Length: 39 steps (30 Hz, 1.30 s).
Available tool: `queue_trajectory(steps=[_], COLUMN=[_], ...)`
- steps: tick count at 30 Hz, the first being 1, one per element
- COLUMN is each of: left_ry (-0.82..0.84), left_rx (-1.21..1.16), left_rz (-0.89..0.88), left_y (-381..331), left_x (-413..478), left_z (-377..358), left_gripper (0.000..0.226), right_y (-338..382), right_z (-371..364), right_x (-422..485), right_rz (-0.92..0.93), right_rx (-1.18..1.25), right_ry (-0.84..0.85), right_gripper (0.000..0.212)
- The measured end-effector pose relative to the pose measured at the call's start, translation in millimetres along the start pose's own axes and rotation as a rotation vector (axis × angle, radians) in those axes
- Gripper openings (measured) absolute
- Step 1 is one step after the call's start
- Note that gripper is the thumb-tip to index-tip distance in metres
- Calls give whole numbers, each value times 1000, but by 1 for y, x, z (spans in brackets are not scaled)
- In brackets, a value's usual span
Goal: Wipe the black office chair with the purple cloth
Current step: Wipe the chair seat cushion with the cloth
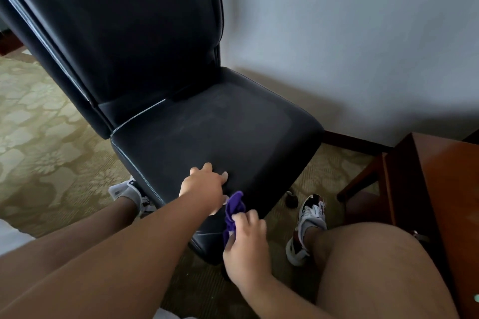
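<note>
Lower centre of my feed: the left hand (204, 185) clasps the front edge of the black office chair (207, 124) (fingers on top, thumb below). Just right, the right hand (246, 238) has its grip closed round the bunched purple cloth (233, 211), at the seat's front face.

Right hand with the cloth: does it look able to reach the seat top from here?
Probably yes. The right hand holds the purple cloth at the front edge of the chair seat, and the seat top is bare. Only the left hand, gripping that edge, sits beside its path.
</note>
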<state>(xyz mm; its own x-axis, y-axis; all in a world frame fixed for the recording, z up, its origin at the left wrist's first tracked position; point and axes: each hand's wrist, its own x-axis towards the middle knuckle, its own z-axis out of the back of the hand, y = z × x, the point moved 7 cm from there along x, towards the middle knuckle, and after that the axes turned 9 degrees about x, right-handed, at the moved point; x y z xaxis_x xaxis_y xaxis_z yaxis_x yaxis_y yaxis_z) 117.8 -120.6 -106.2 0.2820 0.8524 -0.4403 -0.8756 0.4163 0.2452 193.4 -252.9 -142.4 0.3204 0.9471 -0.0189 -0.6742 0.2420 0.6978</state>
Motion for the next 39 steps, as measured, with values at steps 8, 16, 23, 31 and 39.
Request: queue_trajectory(steps=[8,16,23,31,39], left_ry=[-29,-34,-17,-174,-19], left_rx=[2,4,-23,-177,-216], left_rz=[4,32,74,-74,-77], left_y=[10,1,-21,5,41], left_x=[-4,0,12,6,8], left_z=[-9,-8,4,17,-15], left_gripper=[67,70,68,70,79], right_y=[-3,-60,-64,-71,-7], right_z=[16,58,49,56,41], right_x=[30,87,64,42,17], right_rz=[188,-275,-314,-432,-38], right_rx=[69,317,224,254,-7], right_ry=[0,-58,-30,-22,-60], right_gripper=[31,34,38,20,35])
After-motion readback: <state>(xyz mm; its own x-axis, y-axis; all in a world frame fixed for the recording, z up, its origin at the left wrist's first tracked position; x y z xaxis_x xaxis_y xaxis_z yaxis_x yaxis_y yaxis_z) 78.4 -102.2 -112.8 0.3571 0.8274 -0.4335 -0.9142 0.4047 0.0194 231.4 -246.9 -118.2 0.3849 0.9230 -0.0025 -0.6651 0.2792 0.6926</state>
